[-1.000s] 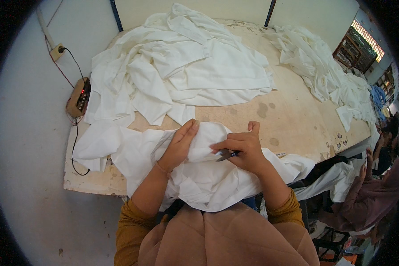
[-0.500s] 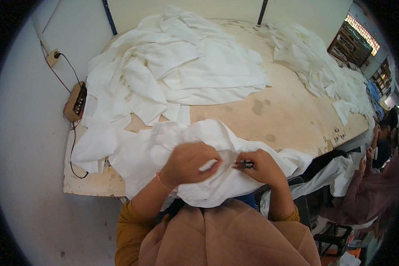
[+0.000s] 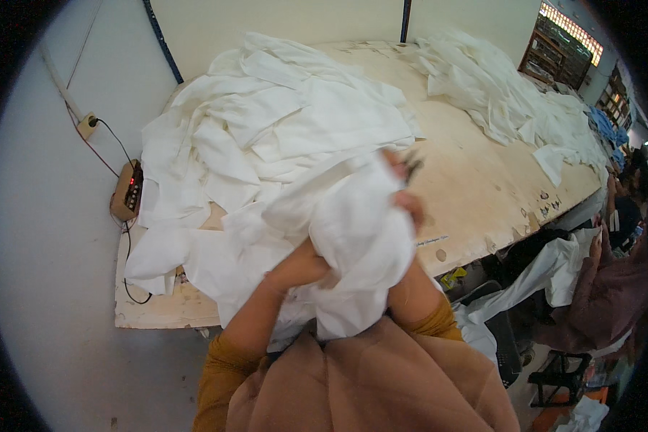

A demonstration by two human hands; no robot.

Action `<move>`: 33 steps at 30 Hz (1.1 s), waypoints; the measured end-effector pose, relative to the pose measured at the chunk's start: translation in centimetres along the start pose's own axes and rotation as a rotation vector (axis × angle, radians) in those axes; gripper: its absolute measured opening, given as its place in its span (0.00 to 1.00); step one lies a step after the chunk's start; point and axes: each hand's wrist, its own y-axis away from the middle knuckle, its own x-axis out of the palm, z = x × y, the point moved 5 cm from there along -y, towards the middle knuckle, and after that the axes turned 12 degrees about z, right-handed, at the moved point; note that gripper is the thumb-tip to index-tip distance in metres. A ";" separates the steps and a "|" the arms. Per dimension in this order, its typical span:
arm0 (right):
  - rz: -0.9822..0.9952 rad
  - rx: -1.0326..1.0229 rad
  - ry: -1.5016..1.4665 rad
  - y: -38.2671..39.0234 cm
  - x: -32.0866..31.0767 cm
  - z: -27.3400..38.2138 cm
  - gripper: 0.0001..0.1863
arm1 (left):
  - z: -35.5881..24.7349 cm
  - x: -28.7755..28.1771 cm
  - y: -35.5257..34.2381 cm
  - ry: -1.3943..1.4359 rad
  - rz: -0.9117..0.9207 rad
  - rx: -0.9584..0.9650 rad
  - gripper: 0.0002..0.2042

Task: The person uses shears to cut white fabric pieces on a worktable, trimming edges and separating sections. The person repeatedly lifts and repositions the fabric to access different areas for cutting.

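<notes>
A white cloth garment [image 3: 363, 230] is bunched and raised in front of me, its lower part hanging toward my lap. My left hand [image 3: 306, 266] is closed in its folds on the near left side, fingertips covered by fabric. At the upper right edge of the bundle, my right hand [image 3: 407, 198] is closed and smeared by motion, partly behind the cloth. A small dark tool [image 3: 413, 167] sticks out from its fingers, too blurred to tell its kind. More of the white fabric [image 3: 245, 245] spreads left over the table edge.
A large heap of white cloth [image 3: 281, 101] covers the back left of the wooden table [image 3: 475, 187]; another white pile [image 3: 482, 93] lies at the right. A brown box with cables [image 3: 127, 191] is by the left wall. A person in a maroon sleeve [image 3: 590, 295] works at the right.
The garment has been lifted and gathered from the table. My right hand has moved up and away from me with the dark tool; my left hand has gone in among the folds.
</notes>
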 end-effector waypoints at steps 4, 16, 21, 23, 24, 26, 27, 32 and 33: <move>-0.069 0.096 0.335 -0.8 -1.1 7.2 0.18 | -1.9 -5.3 5.3 0.634 -0.063 0.295 0.25; 0.361 0.183 1.730 3.6 3.4 1.0 0.18 | -1.8 -3.6 2.4 1.117 -0.367 0.243 0.25; -0.010 0.318 1.523 4.4 -2.6 4.1 0.10 | -3.7 -5.8 4.3 0.834 -0.649 0.087 0.22; -0.161 0.342 1.472 4.3 -3.7 6.3 0.06 | -3.4 -7.2 5.1 0.877 -0.656 0.133 0.24; -0.206 0.387 1.505 4.4 -4.5 6.9 0.05 | -3.3 -7.7 5.2 0.896 -0.657 0.159 0.25; -0.253 0.474 1.514 4.7 -5.2 6.8 0.05 | -2.5 -8.3 5.4 0.651 -0.714 -0.005 0.19; -0.250 0.515 1.489 4.7 -4.9 6.2 0.05 | -0.6 -9.2 5.8 0.442 -0.737 -0.124 0.16; -0.240 0.571 1.360 4.6 -4.2 4.9 0.07 | -5.8 -7.5 6.0 -0.746 -0.971 0.009 0.10; -0.216 0.562 1.328 4.4 -4.0 4.6 0.07 | -7.3 -6.7 5.8 -0.812 -0.888 0.143 0.10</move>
